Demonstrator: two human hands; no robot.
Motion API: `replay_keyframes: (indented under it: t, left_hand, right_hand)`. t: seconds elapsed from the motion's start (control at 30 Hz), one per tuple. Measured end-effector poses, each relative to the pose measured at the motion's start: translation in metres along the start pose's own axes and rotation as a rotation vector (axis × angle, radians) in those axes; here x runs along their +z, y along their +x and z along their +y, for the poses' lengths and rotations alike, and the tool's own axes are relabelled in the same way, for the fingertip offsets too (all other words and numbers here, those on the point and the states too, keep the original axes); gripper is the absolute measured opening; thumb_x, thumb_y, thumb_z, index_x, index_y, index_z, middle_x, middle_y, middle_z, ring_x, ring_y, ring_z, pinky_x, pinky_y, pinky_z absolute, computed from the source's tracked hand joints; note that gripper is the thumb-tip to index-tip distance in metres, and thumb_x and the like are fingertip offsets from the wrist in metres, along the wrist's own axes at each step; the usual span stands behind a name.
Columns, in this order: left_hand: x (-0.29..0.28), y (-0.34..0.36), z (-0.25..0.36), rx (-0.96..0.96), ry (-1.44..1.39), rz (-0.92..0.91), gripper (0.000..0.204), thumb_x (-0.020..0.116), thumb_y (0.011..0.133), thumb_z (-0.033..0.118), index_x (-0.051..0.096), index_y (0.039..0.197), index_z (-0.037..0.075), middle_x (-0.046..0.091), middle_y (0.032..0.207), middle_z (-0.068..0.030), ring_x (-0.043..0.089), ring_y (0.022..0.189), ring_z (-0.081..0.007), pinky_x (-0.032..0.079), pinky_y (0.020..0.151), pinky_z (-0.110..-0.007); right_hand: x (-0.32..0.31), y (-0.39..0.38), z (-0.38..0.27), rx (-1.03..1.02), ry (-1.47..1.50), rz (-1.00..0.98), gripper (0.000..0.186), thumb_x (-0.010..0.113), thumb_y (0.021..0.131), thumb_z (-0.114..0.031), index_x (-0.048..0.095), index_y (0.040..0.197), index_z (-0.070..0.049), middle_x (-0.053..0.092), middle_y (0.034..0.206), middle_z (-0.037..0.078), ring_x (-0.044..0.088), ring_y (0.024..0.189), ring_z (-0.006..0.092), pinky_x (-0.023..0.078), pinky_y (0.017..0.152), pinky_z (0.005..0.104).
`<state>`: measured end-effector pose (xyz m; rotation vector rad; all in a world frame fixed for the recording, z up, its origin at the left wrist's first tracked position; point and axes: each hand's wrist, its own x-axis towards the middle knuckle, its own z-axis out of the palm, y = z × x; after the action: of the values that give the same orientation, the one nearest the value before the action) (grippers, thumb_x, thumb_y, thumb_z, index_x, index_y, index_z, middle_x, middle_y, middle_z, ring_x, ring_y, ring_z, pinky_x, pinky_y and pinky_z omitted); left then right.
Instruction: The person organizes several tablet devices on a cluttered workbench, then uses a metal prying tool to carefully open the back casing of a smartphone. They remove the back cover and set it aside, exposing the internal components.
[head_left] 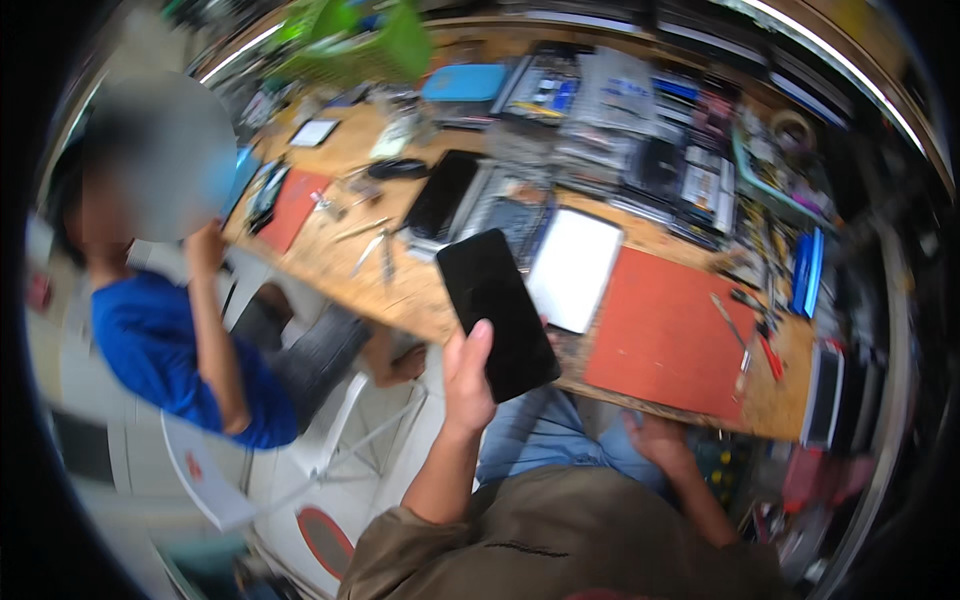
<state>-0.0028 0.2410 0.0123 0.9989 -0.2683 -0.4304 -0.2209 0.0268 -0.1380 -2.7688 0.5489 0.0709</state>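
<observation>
My left hand (468,375) is closed around a large black phone (495,300), its screen dark, held up near the front edge of the wooden worktable (380,290). Just beyond the phone lies a white tablet-like panel (573,268). My right hand (655,440) is low at the right, beside my jeans-clad leg, below the table's edge; its fingers are blurred and partly hidden. Above that hand, on the table, an orange-red mat (660,335) carries slim tools (733,325) and lies next to red-handled pliers (770,355).
A co-worker in a blue T-shirt (180,350) sits at left on a white chair (205,480). The table holds another black phone (440,195), stacked packaged parts (615,100), a second red mat (292,210) and a teal tray (745,160). A green basket (360,50) stands behind.
</observation>
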Motion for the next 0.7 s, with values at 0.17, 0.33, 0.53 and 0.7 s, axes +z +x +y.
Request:
replay_keyframes:
  t: [0.17,0.33,0.53,0.7]
  left_hand:
    - [0.030,-0.005,-0.034,0.098,0.306,-0.025,0.042,0.050,0.113,0.020,0.055,0.143,-0.008,0.066,0.133,-0.0107,0.061,0.121,-0.0159,0.046,0.107,-0.031]
    - [0.072,0.008,-0.038,0.756,0.980,-0.531,0.031,0.062,0.099,0.010,0.075,0.127,0.009,0.071,0.128,-0.0170,0.065,0.121,-0.0330,0.047,0.107,-0.047]
    - [0.096,0.000,-0.062,0.935,1.344,-0.409,0.049,0.072,0.087,0.004,0.071,0.135,0.011,0.063,0.139,-0.0186,0.060,0.128,-0.0339,0.038,0.114,-0.052]
    - [0.073,0.006,-0.063,0.456,1.278,-0.163,0.032,0.060,0.104,0.005,0.064,0.134,-0.002,0.066,0.132,-0.0223,0.062,0.124,-0.0382,0.044,0.108,-0.047]
  right_hand:
    - [-0.080,-0.029,-0.028,-0.103,1.064,-0.457,0.052,0.067,0.103,-0.039,0.064,0.138,-0.001,0.073,0.126,0.021,0.070,0.121,0.0306,0.054,0.103,0.0409]
    - [-0.137,-0.029,-0.028,-0.125,1.787,-0.087,0.049,0.062,0.109,-0.033,0.056,0.146,-0.001,0.071,0.120,0.012,0.072,0.100,0.0177,0.059,0.084,0.0358]
    - [-0.153,-0.026,-0.010,-0.041,1.625,0.169,0.043,0.061,0.109,-0.022,0.054,0.144,0.002,0.067,0.118,0.004,0.062,0.104,0.0069,0.053,0.090,0.0263]
    - [-0.158,-0.037,0.018,0.037,1.512,0.607,0.047,0.060,0.110,-0.019,0.049,0.149,0.004,0.065,0.128,0.006,0.059,0.117,0.0107,0.048,0.103,0.0289]
